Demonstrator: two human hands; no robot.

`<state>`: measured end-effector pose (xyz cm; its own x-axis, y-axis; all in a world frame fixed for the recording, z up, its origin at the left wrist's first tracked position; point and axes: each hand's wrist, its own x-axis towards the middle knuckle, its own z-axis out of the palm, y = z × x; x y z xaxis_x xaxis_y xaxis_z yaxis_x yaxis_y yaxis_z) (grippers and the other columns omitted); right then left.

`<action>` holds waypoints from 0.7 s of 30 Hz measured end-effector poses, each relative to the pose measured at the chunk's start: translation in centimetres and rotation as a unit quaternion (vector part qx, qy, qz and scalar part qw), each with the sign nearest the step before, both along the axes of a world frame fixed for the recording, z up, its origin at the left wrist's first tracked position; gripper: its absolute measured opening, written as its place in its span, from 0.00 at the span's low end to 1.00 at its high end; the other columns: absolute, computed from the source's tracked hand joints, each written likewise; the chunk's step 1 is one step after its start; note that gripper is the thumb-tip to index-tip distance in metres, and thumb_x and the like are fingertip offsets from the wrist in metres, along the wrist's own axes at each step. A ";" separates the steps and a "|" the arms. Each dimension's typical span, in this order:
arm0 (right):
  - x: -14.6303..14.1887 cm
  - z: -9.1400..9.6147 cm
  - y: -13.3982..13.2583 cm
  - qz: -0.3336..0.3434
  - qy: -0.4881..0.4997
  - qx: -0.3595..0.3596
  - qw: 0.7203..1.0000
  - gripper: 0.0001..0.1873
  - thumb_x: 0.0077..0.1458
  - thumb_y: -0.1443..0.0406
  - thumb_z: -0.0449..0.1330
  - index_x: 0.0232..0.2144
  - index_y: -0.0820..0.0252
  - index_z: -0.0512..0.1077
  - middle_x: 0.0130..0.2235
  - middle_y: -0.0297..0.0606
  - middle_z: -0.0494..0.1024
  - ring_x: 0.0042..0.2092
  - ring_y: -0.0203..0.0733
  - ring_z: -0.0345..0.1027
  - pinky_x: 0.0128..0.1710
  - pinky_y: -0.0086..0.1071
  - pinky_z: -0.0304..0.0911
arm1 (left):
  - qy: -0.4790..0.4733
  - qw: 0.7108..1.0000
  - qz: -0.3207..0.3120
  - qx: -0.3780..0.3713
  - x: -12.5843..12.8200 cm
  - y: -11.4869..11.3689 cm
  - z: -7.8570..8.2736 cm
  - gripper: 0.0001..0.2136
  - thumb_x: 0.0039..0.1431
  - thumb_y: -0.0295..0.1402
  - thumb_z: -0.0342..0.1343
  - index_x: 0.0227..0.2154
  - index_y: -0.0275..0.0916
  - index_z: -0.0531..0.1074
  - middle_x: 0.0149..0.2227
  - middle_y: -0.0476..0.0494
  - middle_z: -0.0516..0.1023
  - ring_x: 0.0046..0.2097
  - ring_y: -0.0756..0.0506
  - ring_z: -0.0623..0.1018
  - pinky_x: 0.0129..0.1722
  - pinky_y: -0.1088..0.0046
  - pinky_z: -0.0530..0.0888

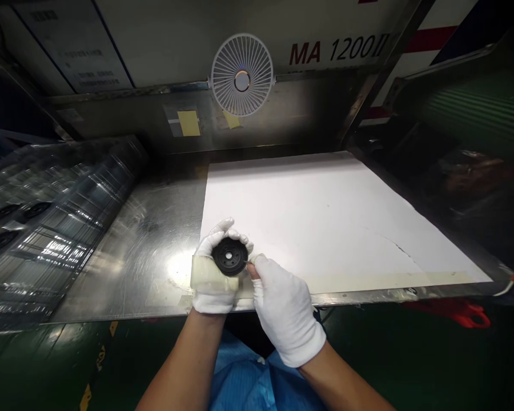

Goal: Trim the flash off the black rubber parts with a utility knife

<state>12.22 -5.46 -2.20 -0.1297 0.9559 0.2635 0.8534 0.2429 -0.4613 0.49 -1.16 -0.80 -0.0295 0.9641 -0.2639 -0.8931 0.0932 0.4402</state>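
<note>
A round black wheel-like part (230,264) with a light hole at its centre rests in my left hand (214,279), which wears a white glove with a pale band around the palm. The gloved fingers curl around its far edge. My right hand (282,305), also in a white glove with a bare fingertip showing, is closed at the part's right rim. A thin tip pokes out between its thumb and finger and meets the rim; the rest of that tool is hidden in the fist. Both hands are over the front edge of the metal table (154,228).
A white sheet (308,217) covers the table's middle and right. Stacked clear plastic trays (68,240) holding black round parts stand at the left. A small fan (242,74) is fixed at the back. Something red (466,313) hangs below the right front edge.
</note>
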 end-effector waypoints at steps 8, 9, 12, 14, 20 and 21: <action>-1.3 0.0 -0.9 0.023 0.038 -0.029 0.999 0.08 0.64 0.65 0.50 0.31 0.53 0.65 0.28 0.29 0.71 0.28 0.39 0.63 0.29 0.34 0.45 | 0.017 0.997 0.071 -0.006 0.7 0.3 0.0 0.07 0.55 0.28 0.57 0.38 0.37 0.73 0.27 0.49 0.71 0.32 0.50 0.74 0.36 0.71 0.75; -1.4 -0.1 -1.0 0.029 0.048 -0.036 0.998 0.08 0.63 0.65 0.50 0.31 0.53 0.65 0.28 0.29 0.71 0.28 0.39 0.62 0.29 0.33 0.45 | 0.020 0.997 0.077 -0.007 0.7 0.3 0.0 0.07 0.55 0.28 0.57 0.38 0.37 0.73 0.27 0.49 0.71 0.32 0.50 0.74 0.36 0.71 0.75; -1.5 -0.2 -1.2 0.035 0.075 -0.049 0.995 0.11 0.64 0.65 0.48 0.29 0.54 0.63 0.28 0.30 0.70 0.28 0.38 0.61 0.29 0.33 0.45 | 0.019 0.996 0.085 -0.011 0.6 0.2 0.1 0.07 0.55 0.28 0.57 0.37 0.37 0.73 0.27 0.49 0.71 0.32 0.50 0.74 0.36 0.71 0.75; -1.3 -0.1 -1.2 0.030 0.102 -0.056 0.993 0.12 0.65 0.63 0.47 0.28 0.55 0.62 0.27 0.30 0.69 0.27 0.38 0.60 0.29 0.33 0.45 | 0.012 0.996 0.089 -0.011 0.5 0.3 0.1 0.06 0.55 0.28 0.57 0.37 0.36 0.73 0.28 0.49 0.71 0.33 0.50 0.74 0.37 0.70 0.75; 0.1 0.7 -0.7 0.027 0.232 -0.101 0.967 0.14 0.66 0.59 0.46 0.29 0.55 0.62 0.27 0.29 0.68 0.28 0.36 0.58 0.30 0.31 0.49 | -0.009 0.994 0.105 -0.019 0.4 0.6 -0.1 0.06 0.55 0.27 0.56 0.36 0.35 0.74 0.28 0.48 0.72 0.33 0.51 0.74 0.39 0.69 0.76; 0.3 0.7 -0.6 0.026 0.256 -0.110 0.960 0.15 0.67 0.58 0.45 0.28 0.55 0.62 0.27 0.29 0.67 0.29 0.36 0.58 0.30 0.30 0.50 | -0.007 0.994 0.107 -0.027 0.4 0.7 0.0 0.06 0.55 0.28 0.56 0.36 0.35 0.74 0.28 0.47 0.72 0.33 0.51 0.74 0.39 0.69 0.76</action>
